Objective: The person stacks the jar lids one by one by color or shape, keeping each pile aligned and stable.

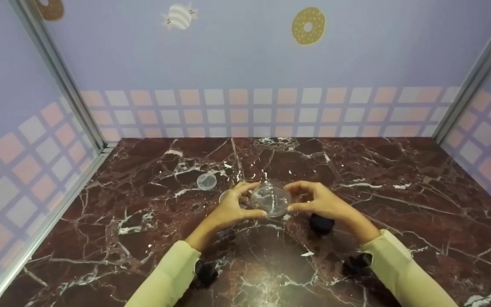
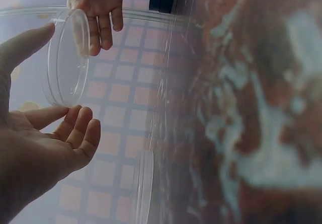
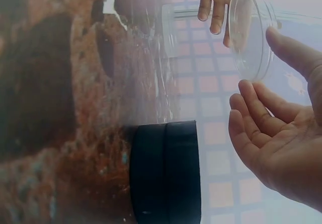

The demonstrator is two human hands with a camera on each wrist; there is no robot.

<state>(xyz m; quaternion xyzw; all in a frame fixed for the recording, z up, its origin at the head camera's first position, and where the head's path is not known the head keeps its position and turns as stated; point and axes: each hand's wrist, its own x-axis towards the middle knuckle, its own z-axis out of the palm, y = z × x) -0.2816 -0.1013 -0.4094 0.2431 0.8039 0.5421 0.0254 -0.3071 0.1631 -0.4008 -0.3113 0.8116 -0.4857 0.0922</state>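
A clear round petri dish [image 1: 271,200] is held up off the table between both hands. My left hand [image 1: 231,204] pinches its left edge, the thumb on the near side and the index finger on the far side. From the other side, my right hand [image 1: 320,200] grips the rim between thumb and fingertips. In the left wrist view, the dish [image 2: 70,58] stands clear of the tabletop, with the thumb and fingers of the left hand [image 2: 45,138] at opposite edges. The right wrist view shows the right hand [image 3: 282,138] holding the dish [image 3: 250,38] likewise.
A small clear round piece [image 1: 206,181] lies on the marbled tabletop [image 1: 143,256], left of the hands. Another clear dish [image 2: 144,189] sits by the left hand, mostly hidden from above. Below the right hand stands a black round container [image 1: 321,224]. Patterned walls [image 1: 249,55] enclose the table.
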